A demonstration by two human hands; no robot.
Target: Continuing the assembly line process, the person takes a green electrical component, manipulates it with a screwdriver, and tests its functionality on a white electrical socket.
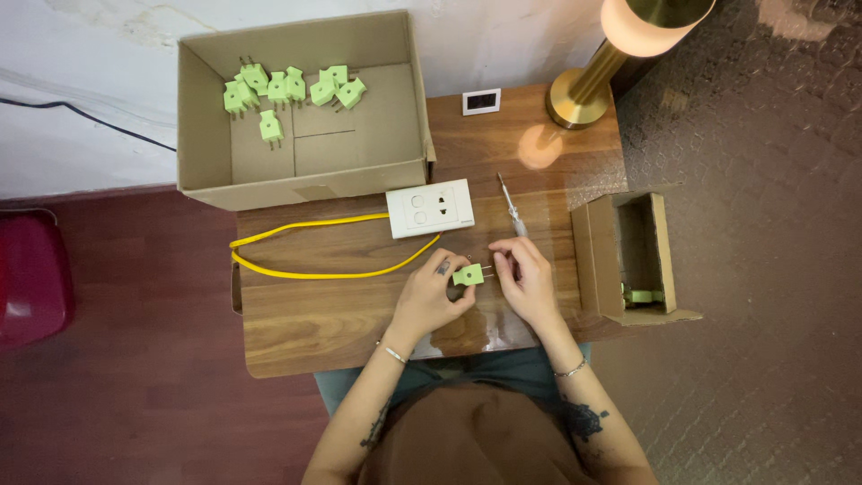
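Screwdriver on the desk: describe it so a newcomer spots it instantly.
Start at the wooden desk and find the white socket plate with the yellow cable. Just right of that plate lies the screwdriver, near the right hand. It alone is thin and rod-like, with a clear handle and metal shaft.

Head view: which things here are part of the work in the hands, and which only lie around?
In use: green plug, held by left hand and right hand; screwdriver; white socket with yellow cable; box of green plugs; small box.

Lying about: brass lamp; small display.
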